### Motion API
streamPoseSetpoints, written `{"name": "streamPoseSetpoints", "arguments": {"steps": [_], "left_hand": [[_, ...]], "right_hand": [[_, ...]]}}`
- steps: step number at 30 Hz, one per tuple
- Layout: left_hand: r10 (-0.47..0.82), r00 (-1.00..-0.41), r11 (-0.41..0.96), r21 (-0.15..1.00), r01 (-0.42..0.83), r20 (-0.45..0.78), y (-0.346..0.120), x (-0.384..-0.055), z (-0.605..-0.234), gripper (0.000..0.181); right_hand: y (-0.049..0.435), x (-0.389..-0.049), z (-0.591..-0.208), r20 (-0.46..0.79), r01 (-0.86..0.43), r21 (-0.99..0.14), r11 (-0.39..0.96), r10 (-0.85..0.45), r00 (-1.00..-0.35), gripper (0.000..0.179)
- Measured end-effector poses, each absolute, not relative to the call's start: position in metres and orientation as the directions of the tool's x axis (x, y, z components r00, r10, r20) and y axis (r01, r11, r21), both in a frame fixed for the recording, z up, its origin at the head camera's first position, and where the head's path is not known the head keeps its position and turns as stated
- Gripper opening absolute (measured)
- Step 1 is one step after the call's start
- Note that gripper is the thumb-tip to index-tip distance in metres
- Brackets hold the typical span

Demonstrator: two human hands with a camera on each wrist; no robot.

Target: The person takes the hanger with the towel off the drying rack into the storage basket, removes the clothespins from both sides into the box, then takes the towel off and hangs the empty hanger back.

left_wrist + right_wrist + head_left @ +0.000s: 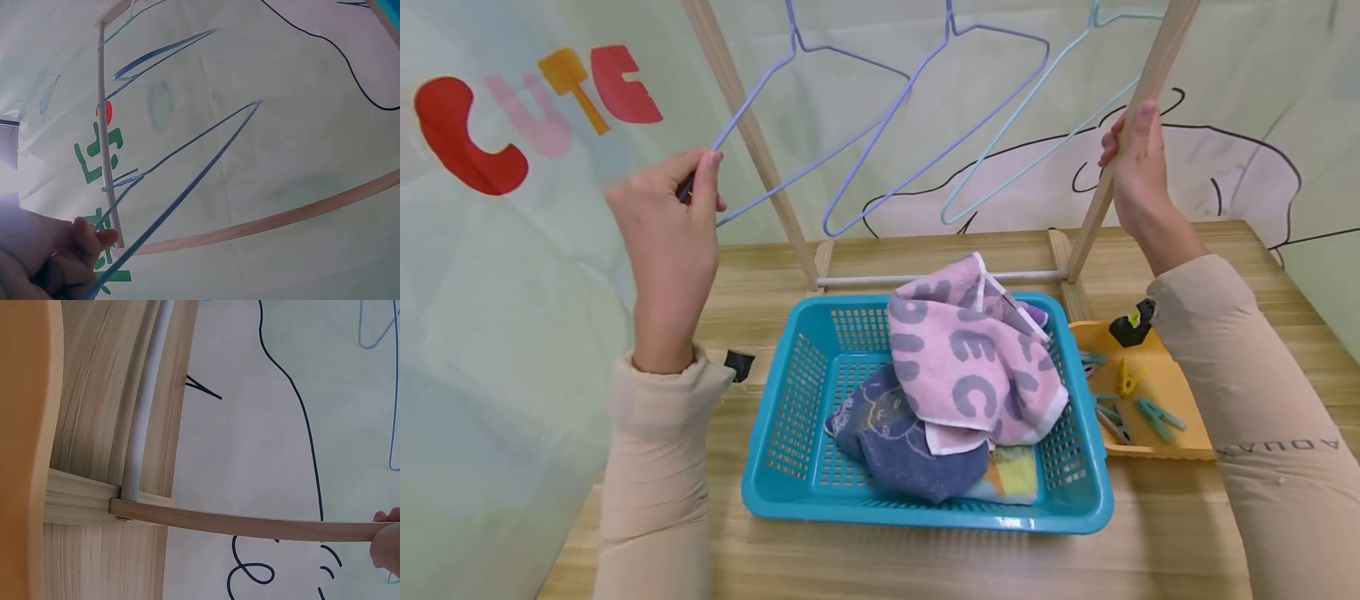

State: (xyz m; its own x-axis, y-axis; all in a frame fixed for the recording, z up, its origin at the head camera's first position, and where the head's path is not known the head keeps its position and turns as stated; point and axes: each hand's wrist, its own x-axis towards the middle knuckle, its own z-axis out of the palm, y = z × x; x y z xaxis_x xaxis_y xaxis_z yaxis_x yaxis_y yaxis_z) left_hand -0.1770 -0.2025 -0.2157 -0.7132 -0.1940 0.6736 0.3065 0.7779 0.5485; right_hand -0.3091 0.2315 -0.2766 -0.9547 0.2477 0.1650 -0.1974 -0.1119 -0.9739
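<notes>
In the head view my left hand [673, 221] pinches the lower left end of a periwinkle-blue wire hanger [831, 171]. Something small and dark shows between its thumb and fingers. The left wrist view has the same hand [56, 259] at the end of the hanger [187, 187], its fingers curled. My right hand [1142, 167] grips the right wooden post [1101, 196] of a rack. Another blue hanger [940, 154] and a mint-green hanger [1030, 158] hang bare between the posts. At the right wrist view's edge, fingers [384, 547] wrap the post [262, 526].
Below the hangers, a teal basket [925, 518] holds a pink lettered towel [970, 358], a dark blue cloth [917, 450] and a yellow patterned cloth [1018, 475]. An orange tray [1172, 383] with several clothespins [1159, 417] sits right of it. A pale bar [880, 281] joins the rack's feet.
</notes>
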Motion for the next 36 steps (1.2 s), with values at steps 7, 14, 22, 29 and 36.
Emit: {"name": "streamPoseSetpoints", "arguments": {"steps": [7,14,22,29,36], "left_hand": [[-0.173,-0.704,0.806,0.51,0.301,0.689,-0.205,-0.177,-0.224,0.043],[-0.172,-0.683,0.838,0.47,0.276,0.71,-0.206,-0.18,-0.229,0.042],[-0.144,-0.666,0.858,0.428,0.285,0.732,-0.213,-0.181,-0.233,0.042],[-0.114,-0.645,0.862,0.398,0.313,0.755,-0.22,-0.182,-0.237,0.046],[-0.159,-0.682,0.868,0.43,0.249,0.714,-0.231,-0.178,-0.241,0.056]], "right_hand": [[0.232,-0.31,-0.277,0.167,-0.198,-0.974,-0.108,0.246,-0.955,0.037],[0.235,-0.308,-0.278,0.176,-0.212,-0.97,-0.123,0.25,-0.952,0.037],[0.236,-0.307,-0.278,0.192,-0.225,-0.966,-0.125,0.227,-0.955,0.037],[0.239,-0.306,-0.276,0.198,-0.228,-0.962,-0.152,0.191,-0.961,0.04],[0.249,-0.3,-0.27,0.126,-0.142,-0.948,-0.286,0.076,-0.989,0.039]]}}
